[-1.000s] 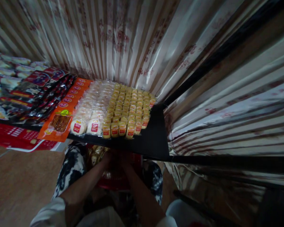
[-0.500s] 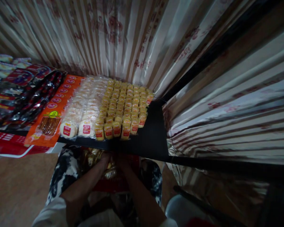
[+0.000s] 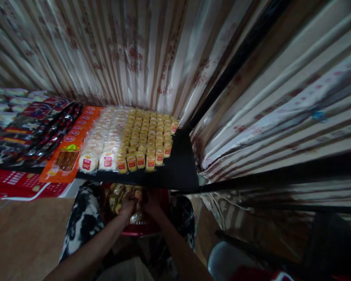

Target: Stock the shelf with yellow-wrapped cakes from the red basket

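Both hands are low in a red plastic basket between the knees, just below the shelf's front edge. Yellow-wrapped snacks fill the left part of the basket. My left hand has its fingers curled at a small wrapped snack lying between the two hands. My right hand is close on the other side of it, with its fingers in shadow and partly hidden. Above the hands, rows of small yellow packaged cakes stand on the black shelf.
Left of the yellow rows are round white packaged cakes, an orange snack packet, dark packets and white packets. A striped curtain hangs behind. A pale stool-like object is at lower right.
The view has shifted, so the shelf goods appear slightly lower and the basket shows more. My hands stay together in the basket, now more visible, with a wrapped snack between them.
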A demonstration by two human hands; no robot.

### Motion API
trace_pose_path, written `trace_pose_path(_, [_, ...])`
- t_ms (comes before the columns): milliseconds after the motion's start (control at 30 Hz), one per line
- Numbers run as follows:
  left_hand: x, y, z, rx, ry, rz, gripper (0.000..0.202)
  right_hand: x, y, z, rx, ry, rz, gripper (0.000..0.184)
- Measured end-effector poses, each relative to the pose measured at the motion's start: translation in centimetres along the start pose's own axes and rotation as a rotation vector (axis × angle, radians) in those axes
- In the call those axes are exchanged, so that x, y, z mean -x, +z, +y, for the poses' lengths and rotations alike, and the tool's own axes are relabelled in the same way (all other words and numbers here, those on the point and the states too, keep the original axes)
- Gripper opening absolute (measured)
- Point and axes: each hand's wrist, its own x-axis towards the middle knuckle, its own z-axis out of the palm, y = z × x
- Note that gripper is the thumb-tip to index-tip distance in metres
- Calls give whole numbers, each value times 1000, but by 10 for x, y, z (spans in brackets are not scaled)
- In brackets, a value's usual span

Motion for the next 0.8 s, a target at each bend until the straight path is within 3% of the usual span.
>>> trace_pose_path(200, [34, 1, 1, -219, 297, 0, 20, 50, -30, 2, -298, -262, 24, 41])
trace_pose_path(333, [56, 9, 9, -251, 448, 27, 21, 72, -51, 3, -396, -266, 28, 41])
trace_pose_path(433, [68, 19, 27, -231, 569, -48, 25, 79, -73, 0, -368, -278, 128, 39])
trace_pose_path(600, [77, 51, 79, -145, 680, -105, 36, 69, -116, -6, -396, -369, 393, 36])
trace_pose_path(733, [78, 92, 117, -57, 709, -216, 38, 39, -149, -6, -405, -338, 700, 40])
trace_pose_path(800, [76, 114, 132, -77, 759, -242, 36, 20, -164, -6, -433, -323, 784, 42])
